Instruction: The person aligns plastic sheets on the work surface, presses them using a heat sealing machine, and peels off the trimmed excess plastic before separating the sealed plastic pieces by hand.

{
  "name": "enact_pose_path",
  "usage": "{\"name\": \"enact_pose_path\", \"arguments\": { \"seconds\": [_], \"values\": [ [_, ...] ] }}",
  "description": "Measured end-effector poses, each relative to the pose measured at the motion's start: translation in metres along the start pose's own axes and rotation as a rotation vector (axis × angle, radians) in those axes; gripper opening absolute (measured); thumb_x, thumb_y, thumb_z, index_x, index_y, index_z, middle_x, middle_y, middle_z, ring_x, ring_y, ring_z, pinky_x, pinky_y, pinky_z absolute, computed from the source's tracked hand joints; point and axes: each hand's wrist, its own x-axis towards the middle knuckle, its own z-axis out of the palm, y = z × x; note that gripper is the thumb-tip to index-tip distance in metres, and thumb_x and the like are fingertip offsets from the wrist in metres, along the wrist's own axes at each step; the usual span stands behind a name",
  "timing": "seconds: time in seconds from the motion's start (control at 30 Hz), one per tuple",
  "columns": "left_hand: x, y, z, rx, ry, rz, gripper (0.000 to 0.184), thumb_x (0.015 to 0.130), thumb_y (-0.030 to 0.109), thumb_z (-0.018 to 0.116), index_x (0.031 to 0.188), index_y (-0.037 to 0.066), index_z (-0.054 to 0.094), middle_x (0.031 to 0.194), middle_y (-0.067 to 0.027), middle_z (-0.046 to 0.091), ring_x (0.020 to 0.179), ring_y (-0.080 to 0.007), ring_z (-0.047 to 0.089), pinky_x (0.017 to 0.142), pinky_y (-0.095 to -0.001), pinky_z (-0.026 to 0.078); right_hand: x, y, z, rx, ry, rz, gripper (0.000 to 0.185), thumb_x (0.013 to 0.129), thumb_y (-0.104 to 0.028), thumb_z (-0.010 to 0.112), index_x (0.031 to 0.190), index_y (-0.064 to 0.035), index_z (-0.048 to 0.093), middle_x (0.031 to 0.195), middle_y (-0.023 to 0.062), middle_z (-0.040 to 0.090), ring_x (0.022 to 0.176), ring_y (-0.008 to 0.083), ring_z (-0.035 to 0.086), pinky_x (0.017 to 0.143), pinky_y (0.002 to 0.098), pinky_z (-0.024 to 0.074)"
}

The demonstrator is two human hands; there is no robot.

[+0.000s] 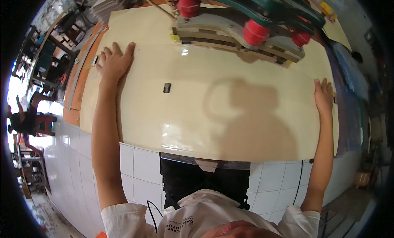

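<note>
A large cream-coloured sheet (197,115) covers most of the table in front of me. Flat on its left part lies my left hand (113,62), fingers spread, palm down. My right hand (324,95) rests at the sheet's right edge with its fingers stretched out. Neither hand holds anything. Between them, left of the middle, sits a small black rectangle (167,88) on the sheet. At the far side stands a machine head with a green metal arm (234,2), red cylindrical mounts (256,32) and a flat metal frame (225,35).
A stack of papers (110,6) lies at the back left. Along the orange left table edge runs a metal strip (84,67). Clear plastic sheeting (351,78) hangs at the right. Another person (24,115) sits far left near a red stool (45,125).
</note>
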Motion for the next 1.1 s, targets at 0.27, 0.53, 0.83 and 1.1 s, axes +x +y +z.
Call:
{"name": "enact_pose_path", "arguments": {
  "seconds": [0.27, 0.53, 0.83, 1.1],
  "values": [
    [0.0013, -0.0014, 0.0032, -0.019, 0.013, 0.009, 0.093, 0.087, 0.076, 0.031, 0.15, 0.008, 0.03, 0.155, -0.0273, 0.021, 0.147, -0.0385, 0.013, 0.114, -0.0626, 0.006, -0.0012, -0.0019, -0.0007, -0.041, -0.022, 0.042, 0.08, 0.097, -0.064, 0.025, 0.152, -0.0066, 0.023, 0.157, 0.0244, 0.017, 0.147, 0.0368, 0.013, 0.119, 0.0481, 0.0104],
    [-0.0001, -0.0007, 0.0001, -0.04, 0.01, 0.022, 0.092, 0.088, 0.074, 0.031, 0.15, 0.006, 0.029, 0.155, -0.0284, 0.02, 0.147, -0.039, 0.012, 0.114, -0.0619, 0.005, 0.0006, 0.001, 0.0019, -0.033, -0.009, 0.047, 0.083, 0.095, -0.067, 0.024, 0.153, -0.0069, 0.023, 0.158, 0.0234, 0.016, 0.147, 0.0364, 0.012, 0.119, 0.0481, 0.0097],
    [0.0002, 0.0017, -0.0003, -0.026, 0.001, 0.011, 0.092, 0.088, 0.073, 0.032, 0.15, 0.006, 0.029, 0.155, -0.0278, 0.019, 0.148, -0.038, 0.012, 0.115, -0.0612, 0.005, -0.0005, 0.0024, 0.0014, 0.035, -0.006, 0.012, 0.085, 0.095, -0.068, 0.025, 0.151, -0.0042, 0.025, 0.157, 0.0259, 0.017, 0.147, 0.0371, 0.012, 0.118, 0.0478, 0.0098],
    [0.0006, 0.0005, -0.0006, -0.003, -0.019, -0.004, 0.092, 0.088, 0.074, 0.031, 0.152, 0.008, 0.026, 0.157, -0.0247, 0.016, 0.148, -0.0357, 0.009, 0.114, -0.0615, 0.0, -0.0061, 0.0017, 0.0011, 0.023, 0.02, 0.018, 0.083, 0.096, -0.065, 0.027, 0.151, -0.0029, 0.026, 0.155, 0.0281, 0.019, 0.147, 0.0377, 0.013, 0.118, 0.0477, 0.0113]
  ]
}}
